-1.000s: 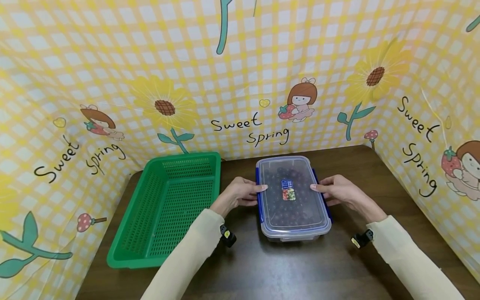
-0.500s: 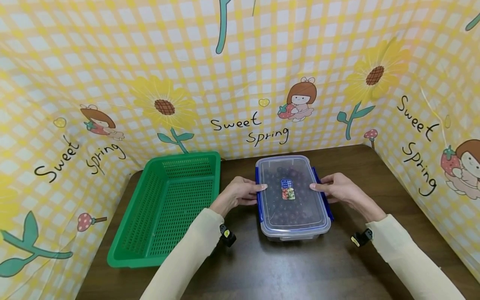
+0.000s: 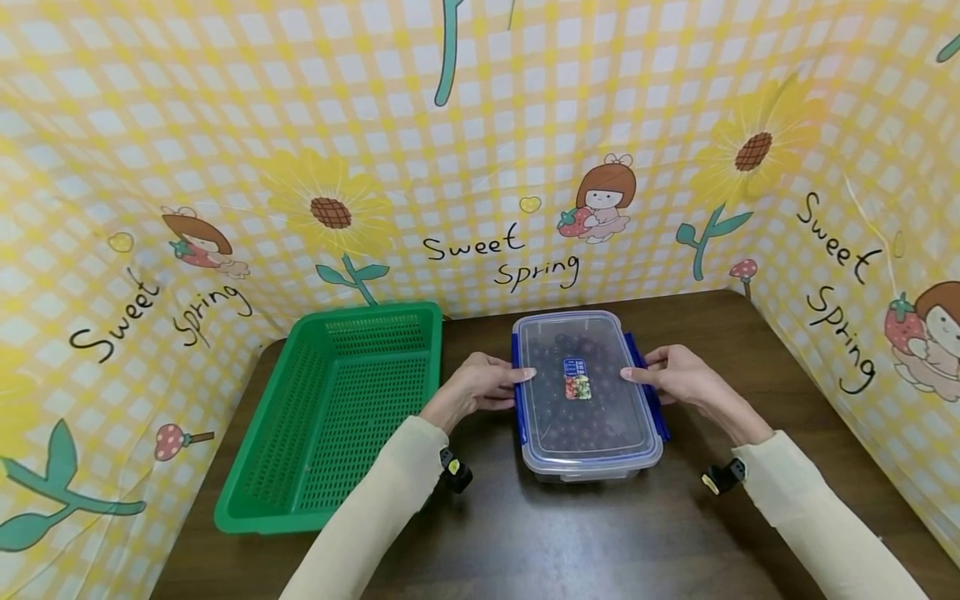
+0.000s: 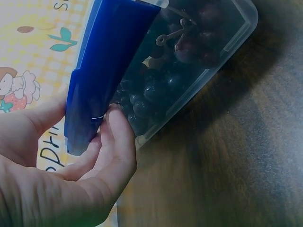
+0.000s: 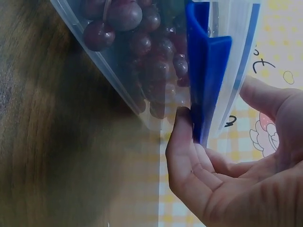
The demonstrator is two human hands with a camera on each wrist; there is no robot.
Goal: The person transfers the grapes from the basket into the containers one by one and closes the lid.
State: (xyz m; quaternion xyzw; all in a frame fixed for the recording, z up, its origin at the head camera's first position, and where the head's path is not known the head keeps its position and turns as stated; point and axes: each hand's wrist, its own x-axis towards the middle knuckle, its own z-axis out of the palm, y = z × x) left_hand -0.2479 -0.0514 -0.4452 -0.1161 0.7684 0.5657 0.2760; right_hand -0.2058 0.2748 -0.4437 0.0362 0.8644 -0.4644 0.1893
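Note:
A clear plastic food container (image 3: 585, 425) with a lid and blue side latches stands on the table, and dark red grapes (image 5: 156, 61) show through its walls. My left hand (image 3: 483, 383) grips its left side, thumb on the lid edge and fingers curled at the lower end of the left latch (image 4: 102, 71). On the other side, my right hand (image 3: 678, 379) has its thumb on the lid and its fingertips hooked behind the right latch (image 5: 208, 71). That latch stands out from the lid's rim. The left latch lies along the container's side.
A green perforated plastic basket (image 3: 251, 508) stands left of the container on the dark wooden table (image 3: 585, 542). A yellow checked cloth (image 3: 480, 142) rises behind the table and on both sides. Black wrist cameras (image 3: 456, 472) sit at both cuffs.
The right latch has swung a little outward from the container's side, with my right fingers behind it. My left hand, the container and the basket stay in place.

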